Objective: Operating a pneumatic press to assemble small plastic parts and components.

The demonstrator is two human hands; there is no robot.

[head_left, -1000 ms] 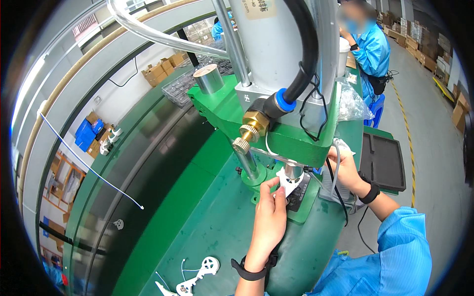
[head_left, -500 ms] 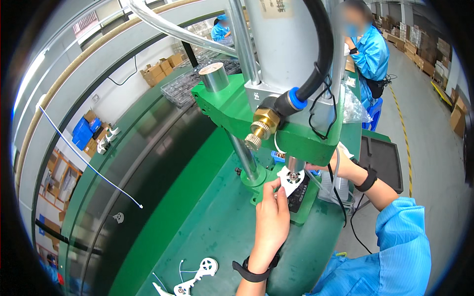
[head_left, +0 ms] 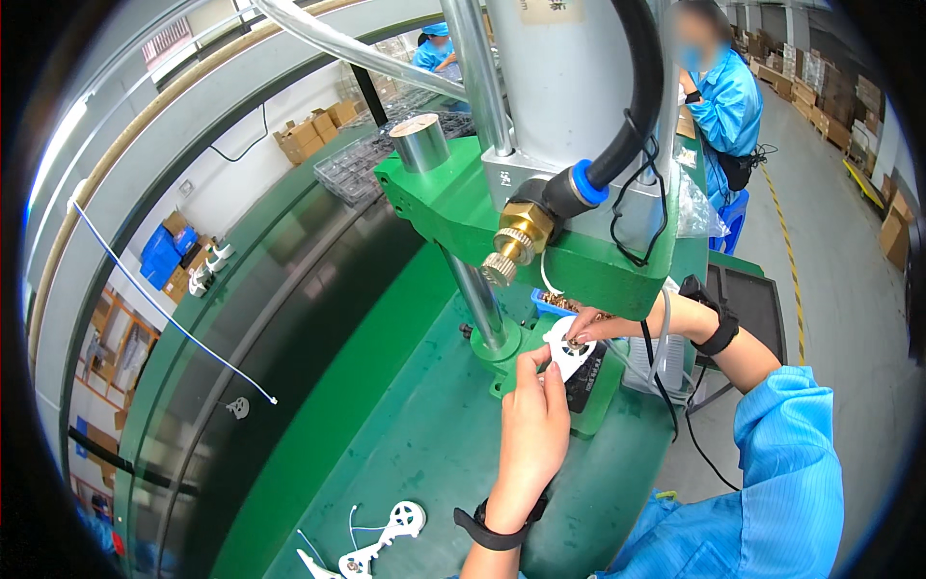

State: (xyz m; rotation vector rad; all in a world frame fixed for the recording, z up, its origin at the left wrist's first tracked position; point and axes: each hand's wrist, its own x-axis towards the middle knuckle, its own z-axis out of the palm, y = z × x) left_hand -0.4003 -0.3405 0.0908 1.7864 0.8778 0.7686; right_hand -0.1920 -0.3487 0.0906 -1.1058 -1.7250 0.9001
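Note:
My left hand (head_left: 533, 415) pinches the near edge of a flat white plastic part (head_left: 562, 368) between thumb and fingers. The part has a round cut-out end and lies over the black block on the base of a green bench press (head_left: 617, 280). My right hand (head_left: 617, 323) reaches in from the right under the press head. Its fingertips are closed on a small round metal piece (head_left: 576, 342) at the middle of the white part; whether they lift or press it I cannot tell. The press head hides the ram.
A blue bin (head_left: 550, 306) with small brass-coloured pieces stands behind the base. More white parts with thin wires (head_left: 381, 540) lie at the table's near left. A dark conveyor belt (head_left: 289, 357) runs along the left. A co-worker in blue (head_left: 725, 106) sits at the far right.
The press ram, which was down on the white part, is up out of sight. My right hand has moved left, its fingers now on the metal piece. My left hand keeps its hold.

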